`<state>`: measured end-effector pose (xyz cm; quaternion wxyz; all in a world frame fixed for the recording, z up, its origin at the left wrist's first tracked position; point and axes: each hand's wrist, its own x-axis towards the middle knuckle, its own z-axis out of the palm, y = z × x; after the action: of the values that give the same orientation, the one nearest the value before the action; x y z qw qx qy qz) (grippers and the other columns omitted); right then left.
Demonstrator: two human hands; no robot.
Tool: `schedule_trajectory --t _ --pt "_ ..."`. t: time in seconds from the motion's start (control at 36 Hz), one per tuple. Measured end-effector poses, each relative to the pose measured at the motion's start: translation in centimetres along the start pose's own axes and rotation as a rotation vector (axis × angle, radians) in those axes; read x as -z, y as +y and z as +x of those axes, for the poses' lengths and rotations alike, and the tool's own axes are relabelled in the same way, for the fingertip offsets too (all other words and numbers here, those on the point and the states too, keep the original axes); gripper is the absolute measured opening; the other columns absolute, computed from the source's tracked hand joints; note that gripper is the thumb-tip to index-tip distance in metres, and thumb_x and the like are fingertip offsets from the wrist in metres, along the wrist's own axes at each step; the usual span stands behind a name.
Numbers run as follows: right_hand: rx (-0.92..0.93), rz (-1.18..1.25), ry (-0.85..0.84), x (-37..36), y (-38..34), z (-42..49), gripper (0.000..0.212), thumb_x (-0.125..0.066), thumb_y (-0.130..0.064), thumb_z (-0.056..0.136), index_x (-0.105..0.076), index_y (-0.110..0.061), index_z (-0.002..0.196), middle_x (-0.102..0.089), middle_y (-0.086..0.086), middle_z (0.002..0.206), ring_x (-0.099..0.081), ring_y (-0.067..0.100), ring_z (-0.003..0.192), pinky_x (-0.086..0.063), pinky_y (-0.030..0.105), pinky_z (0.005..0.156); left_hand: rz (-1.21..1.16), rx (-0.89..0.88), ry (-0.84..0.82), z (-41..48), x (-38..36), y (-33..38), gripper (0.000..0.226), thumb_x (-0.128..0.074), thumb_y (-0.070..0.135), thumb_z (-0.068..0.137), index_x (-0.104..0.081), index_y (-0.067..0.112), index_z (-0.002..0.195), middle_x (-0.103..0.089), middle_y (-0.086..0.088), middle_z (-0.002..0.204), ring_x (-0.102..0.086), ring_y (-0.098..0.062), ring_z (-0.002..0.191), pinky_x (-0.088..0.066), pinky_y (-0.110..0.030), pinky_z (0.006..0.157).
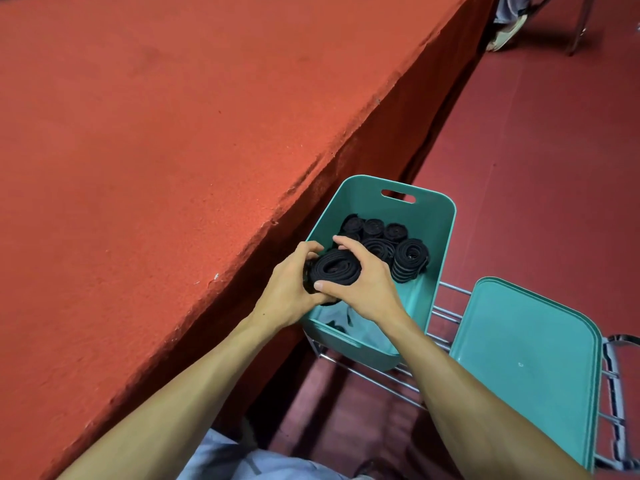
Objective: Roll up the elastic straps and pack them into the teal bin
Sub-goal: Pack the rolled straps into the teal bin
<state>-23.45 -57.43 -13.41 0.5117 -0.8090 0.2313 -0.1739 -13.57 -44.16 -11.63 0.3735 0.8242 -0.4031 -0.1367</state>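
A teal bin (438, 216) stands on a wire rack beside the red table. Several black rolled straps (381, 237) lie packed at its far end. Just above the bin's left side, both my hands hold a black rolled strap (335, 269). My left hand (287, 289) grips it from the left with curled fingers. My right hand (363, 282) grips it from the right, thumb under the roll and fingers over its top. The near end of the bin is partly hidden by my right forearm.
The teal lid (526, 362) lies on the wire rack (446, 306) to the right of the bin. A red felt-covered table (156, 150) fills the left. Dark red floor (536, 150) lies to the right, with a person's shoe and chair legs far back.
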Motion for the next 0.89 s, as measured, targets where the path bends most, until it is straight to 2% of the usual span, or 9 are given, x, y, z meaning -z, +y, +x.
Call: schedule_trajectory --t 0.08,0.14,0.19,0.28,0.39,0.53,0.64,0.81,0.89 --pt "0.005 -0.017 -0.007 0.6 0.1 -0.1 0.078 -0.090 -0.038 0.064 -0.055 -0.038 0.134 -0.063 -0.015 0.121 -0.056 0.007 0.116 -0.044 0.030 0.104 -0.005 -0.032 -0.067 -0.1 0.5 -0.1 0.062 -0.081 0.015 0.079 -0.046 0.022 0.130 -0.054 0.012 0.121 -0.049 -0.003 0.124 -0.050 -0.025 0.096" --pt "0.007 -0.026 -0.020 0.7 0.2 -0.1 0.079 -0.089 -0.038 0.064 -0.054 -0.039 0.134 -0.062 -0.014 0.121 -0.055 0.008 0.118 -0.044 0.032 0.104 0.012 -0.037 -0.071 -0.1 0.7 -0.1 0.060 -0.079 0.014 0.081 -0.046 0.023 0.132 -0.053 0.011 0.120 -0.051 -0.005 0.120 -0.046 -0.025 0.094" --pt "0.010 -0.044 -0.043 0.6 0.3 -0.1 0.083 -0.089 -0.043 0.062 -0.050 -0.042 0.136 -0.061 -0.013 0.125 -0.054 0.012 0.121 -0.044 0.037 0.106 0.016 -0.025 -0.053 0.0 0.8 -0.1 0.061 -0.080 0.014 0.081 -0.047 0.023 0.131 -0.053 0.010 0.118 -0.052 -0.006 0.115 -0.044 -0.025 0.092" --pt "0.010 -0.084 -0.074 0.6 0.5 0.0 0.092 -0.088 -0.055 0.057 -0.045 -0.046 0.138 -0.057 -0.011 0.131 -0.050 0.016 0.126 -0.043 0.040 0.107 -0.004 -0.020 -0.033 -0.1 0.5 -0.3 0.061 -0.082 0.013 0.078 -0.049 0.024 0.129 -0.056 0.009 0.116 -0.054 -0.007 0.114 -0.050 -0.030 0.091" --pt "0.033 -0.106 -0.076 0.9 0.4 0.0 0.084 -0.091 -0.044 0.062 -0.052 -0.039 0.136 -0.059 -0.010 0.126 -0.053 0.010 0.119 -0.043 0.028 0.102 -0.004 -0.038 -0.042 0.1 0.3 -0.3 0.062 -0.083 0.014 0.078 -0.049 0.023 0.129 -0.056 0.009 0.115 -0.056 -0.012 0.111 -0.053 -0.033 0.087" --pt "0.017 -0.111 -0.061 1.3 0.7 -0.1 0.082 -0.092 -0.038 0.060 -0.055 -0.037 0.134 -0.062 -0.011 0.119 -0.056 0.011 0.115 -0.041 0.021 0.095 -0.037 -0.061 -0.120 0.4 0.2 -0.7 0.063 -0.080 0.010 0.081 -0.046 0.023 0.131 -0.060 0.000 0.123 -0.058 -0.010 0.108 -0.054 -0.018 0.084" --pt "-0.010 -0.153 -0.052 1.4 1.2 -0.1 0.082 -0.091 -0.043 0.058 -0.055 -0.040 0.132 -0.063 -0.010 0.122 -0.054 0.016 0.119 -0.043 0.028 0.100 0.157 -0.166 -0.122 0.4 0.4 -1.3 0.063 -0.081 0.024 0.081 -0.049 0.017 0.134 -0.058 0.001 0.131 -0.052 -0.011 0.119 -0.040 -0.022 0.101" --pt "-0.048 -0.198 -0.041 1.3 1.6 -0.1 0.085 -0.091 -0.045 0.056 -0.056 -0.037 0.132 -0.062 -0.012 0.125 -0.053 0.017 0.121 -0.042 0.033 0.105 0.305 -0.307 -0.065 0.3 0.3 -3.3 0.059 -0.075 0.042 0.081 -0.055 0.013 0.128 -0.055 0.000 0.126 -0.041 -0.021 0.123 -0.034 -0.030 0.107" --pt "-0.057 -0.217 -0.044 1.4 1.6 -0.1 0.084 -0.092 -0.039 0.058 -0.057 -0.031 0.134 -0.061 -0.011 0.129 -0.053 0.011 0.122 -0.039 0.022 0.103 0.299 -0.304 -0.063 0.3 0.4 -3.7 0.070 -0.061 0.060 0.079 -0.054 0.012 0.130 -0.053 0.000 0.131 -0.037 -0.020 0.128 -0.023 -0.020 0.110"
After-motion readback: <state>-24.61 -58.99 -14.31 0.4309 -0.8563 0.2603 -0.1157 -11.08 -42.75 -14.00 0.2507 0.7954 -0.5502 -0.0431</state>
